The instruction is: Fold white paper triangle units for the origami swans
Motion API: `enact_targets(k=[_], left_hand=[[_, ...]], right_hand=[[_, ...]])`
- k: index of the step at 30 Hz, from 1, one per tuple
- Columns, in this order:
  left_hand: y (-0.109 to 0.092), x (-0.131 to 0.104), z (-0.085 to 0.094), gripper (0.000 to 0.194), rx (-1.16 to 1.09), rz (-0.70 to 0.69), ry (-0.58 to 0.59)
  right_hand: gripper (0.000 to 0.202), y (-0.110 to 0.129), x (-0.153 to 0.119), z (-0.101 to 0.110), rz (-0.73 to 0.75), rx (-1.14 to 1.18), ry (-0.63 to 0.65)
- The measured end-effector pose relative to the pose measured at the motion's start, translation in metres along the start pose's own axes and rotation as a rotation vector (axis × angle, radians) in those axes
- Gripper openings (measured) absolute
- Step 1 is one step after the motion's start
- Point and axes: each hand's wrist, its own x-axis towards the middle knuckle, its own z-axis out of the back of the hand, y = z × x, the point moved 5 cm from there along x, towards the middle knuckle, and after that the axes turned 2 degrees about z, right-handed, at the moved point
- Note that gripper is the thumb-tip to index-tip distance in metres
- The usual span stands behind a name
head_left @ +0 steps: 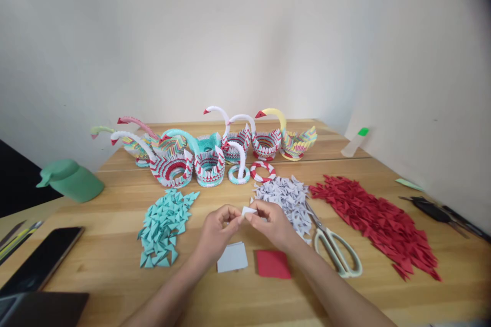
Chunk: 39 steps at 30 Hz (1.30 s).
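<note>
Between my two hands, above the middle of the table, is a small folded piece of white paper (248, 210). My left hand (221, 225) pinches its left side between thumb and fingers, and my right hand (271, 222) pinches the right side. Below my hands lie a stack of white paper slips (232, 258) and a stack of red paper slips (273, 264). A heap of folded white paper pieces (284, 196) lies just beyond my right hand. Left of my left hand spreads a heap of turquoise folded pieces (163, 227).
Scissors (333, 248) and a long heap of red folded pieces (376, 219) lie to the right. Several paper swans (174, 166) stand along the back, near a red-and-white paper ring (263, 171). At left are a green jug (72, 180) and a phone (42, 258).
</note>
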Motion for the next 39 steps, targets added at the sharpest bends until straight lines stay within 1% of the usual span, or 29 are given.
enact_targets(k=[3,7,11,14,19,21,22,24,25,27,29,30,31,32,34,36,39], left_hand=[[0.004,0.003,0.002,0.026,-0.084,0.062,-0.004],[0.005,0.006,0.004,0.027,-0.101,0.066,-0.023],[0.005,0.005,0.002,0.029,-0.107,0.073,-0.011],[0.006,0.006,0.002,0.029,-0.095,0.067,-0.017],[0.008,0.008,0.007,0.03,-0.049,0.065,-0.058],[0.008,0.008,0.011,0.031,-0.019,0.059,-0.099],[0.008,0.009,0.013,0.031,-0.005,0.047,-0.117],[0.007,0.008,0.016,0.03,0.018,0.021,-0.143],[0.007,0.008,0.017,0.03,0.024,0.012,-0.151],[0.006,0.007,0.018,0.029,0.019,0.005,-0.166],[0.005,0.006,0.017,0.028,-0.005,-0.01,-0.177],[0.003,0.005,0.017,0.027,-0.017,-0.022,-0.179],[0.002,0.005,0.016,0.027,-0.026,-0.033,-0.178],[0.001,0.004,0.016,0.026,-0.032,-0.043,-0.178],[0.0,0.004,0.015,0.027,-0.039,-0.054,-0.176],[-0.001,0.003,0.015,0.028,-0.052,-0.066,-0.169],[-0.002,0.002,0.016,0.029,-0.085,-0.09,-0.163]], right_hand=[[0.026,-0.004,0.001,0.0,-0.022,0.086,0.015],[0.026,-0.005,0.001,0.003,-0.022,0.114,0.012],[0.023,-0.001,0.0,0.005,-0.001,0.047,0.003],[0.022,0.0,0.0,0.002,0.024,-0.018,0.0],[0.024,0.001,0.002,-0.001,0.094,-0.162,0.001],[0.024,0.01,0.001,0.009,0.146,-0.278,-0.032],[0.023,0.016,0.0,0.019,0.168,-0.345,-0.073],[0.02,0.029,-0.01,0.047,0.175,-0.482,-0.197],[0.019,0.033,-0.019,0.062,0.158,-0.541,-0.259],[0.019,0.035,-0.045,0.09,0.075,-0.67,-0.329],[0.019,0.025,-0.077,0.109,-0.065,-0.833,-0.351],[0.021,0.015,-0.093,0.115,-0.159,-0.915,-0.359],[0.021,0.003,-0.108,0.118,-0.241,-0.973,-0.341],[0.019,-0.008,-0.119,0.116,-0.274,-1.021,-0.302],[0.019,-0.027,-0.133,0.109,-0.324,-1.113,-0.296],[0.02,-0.039,-0.139,0.1,-0.373,-1.161,-0.323],[0.021,-0.044,-0.141,0.092,-0.433,-1.214,-0.351]])
